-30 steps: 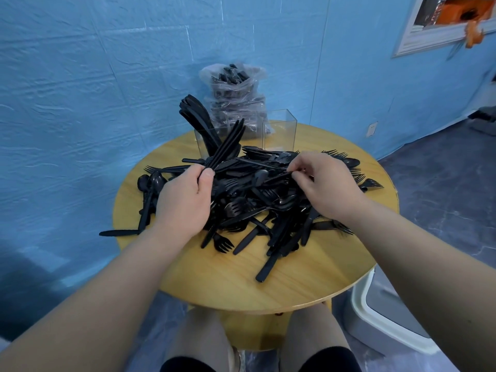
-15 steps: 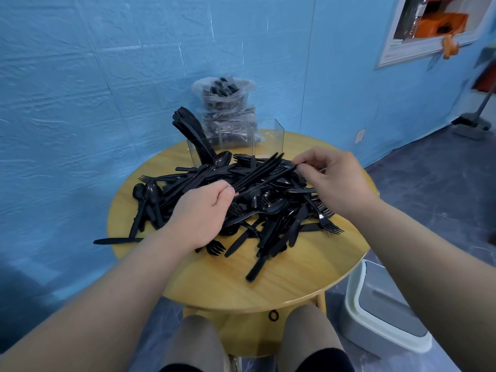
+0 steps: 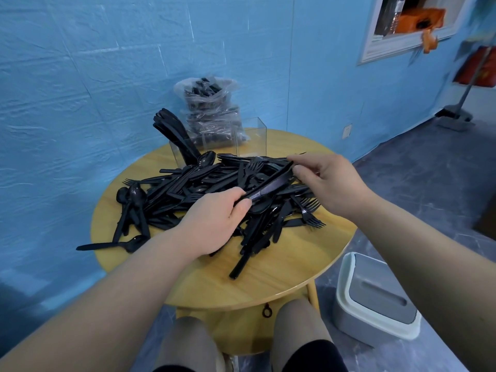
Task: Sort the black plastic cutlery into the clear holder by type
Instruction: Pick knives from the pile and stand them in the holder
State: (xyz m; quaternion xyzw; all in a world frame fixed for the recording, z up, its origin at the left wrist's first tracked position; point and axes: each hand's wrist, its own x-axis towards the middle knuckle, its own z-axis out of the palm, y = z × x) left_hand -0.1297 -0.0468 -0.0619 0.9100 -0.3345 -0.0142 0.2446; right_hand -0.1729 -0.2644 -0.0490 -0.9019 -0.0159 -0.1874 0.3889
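Both hands have drawn closer over the pile (image 3: 214,200), the left hand (image 3: 212,224) now lower with its grip closed on the near end of a few knives (image 3: 271,185), while the right hand (image 3: 326,181) pinches their far tips. Squaring that bundle before carrying it would help, since the holder (image 3: 252,138) at the table's (image 3: 281,277) far edge has narrow compartments, the left one already taking cutlery.

The left hand (image 3: 212,224) hides cutlery beneath it; the orange object (image 3: 418,17) at upper right is cut off by the frame edge
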